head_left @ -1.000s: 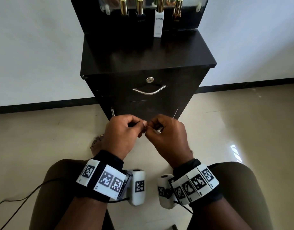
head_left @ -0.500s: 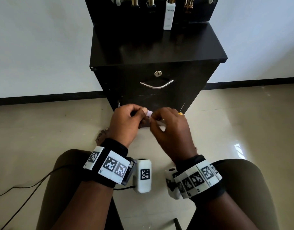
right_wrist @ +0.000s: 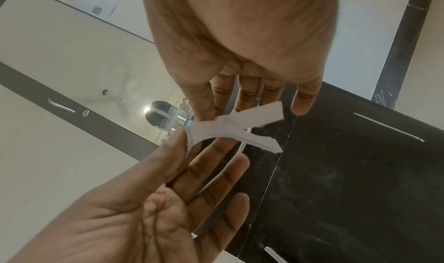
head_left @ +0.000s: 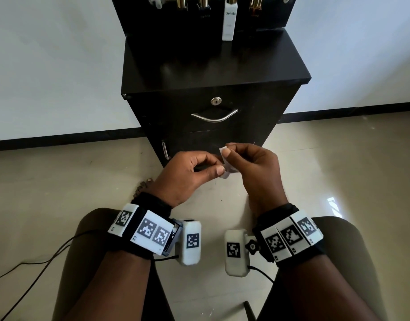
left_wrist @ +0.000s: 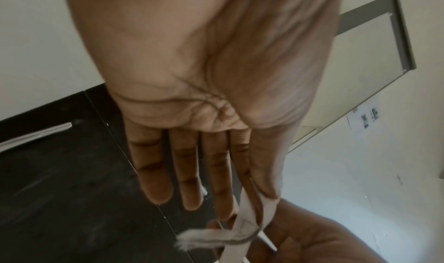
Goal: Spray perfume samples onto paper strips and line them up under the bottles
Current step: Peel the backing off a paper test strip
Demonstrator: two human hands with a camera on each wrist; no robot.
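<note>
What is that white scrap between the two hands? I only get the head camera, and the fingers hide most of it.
Observer: The right wrist view shows paper strips, more than one, crossing each other.
Operator: Are they cleanly cut?
Observer: No. In that view their free ends are ragged, as if torn.
Operator: Does the left hand clutch them in a fist?
Observer: No. Seen from the right wrist, the left hand pinches one bent end at its thumb tip, with the palm open and the other fingers nearly straight.
</note>
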